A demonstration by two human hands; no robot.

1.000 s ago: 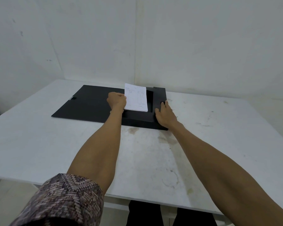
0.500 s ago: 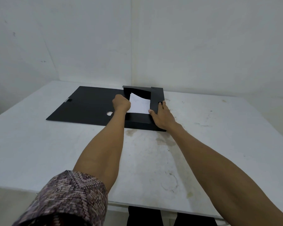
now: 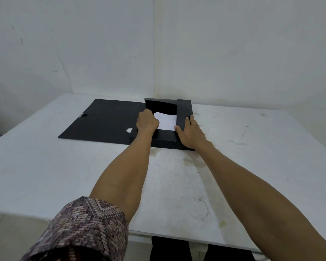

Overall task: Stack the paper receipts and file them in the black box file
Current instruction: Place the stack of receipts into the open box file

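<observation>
Clamped on the receipts [image 3: 167,122], the left hand [image 3: 147,122] lowers them into the black box file [image 3: 183,110], steadied by the right hand [image 3: 191,133] gripping its wall; next, let go.

The light is soft and even, and the room is fairly bright. No lamp shows, and the pictures do not tell where the light comes from. The white walls [image 3: 233,44] look a little grey and blue. The tabletop [image 3: 45,176] is pale with no shiny glare on it. Shadows are faint: a thin dark line runs under the near edge of the black box file [image 3: 105,121], and the inside of its box part is very dark. The view bends at the edges, so the tabletop's sides slant and the arms look very long. The patterned sleeve [image 3: 83,228] near the bottom edge looks a bit fuzzy. The middle is sharp enough.
</observation>
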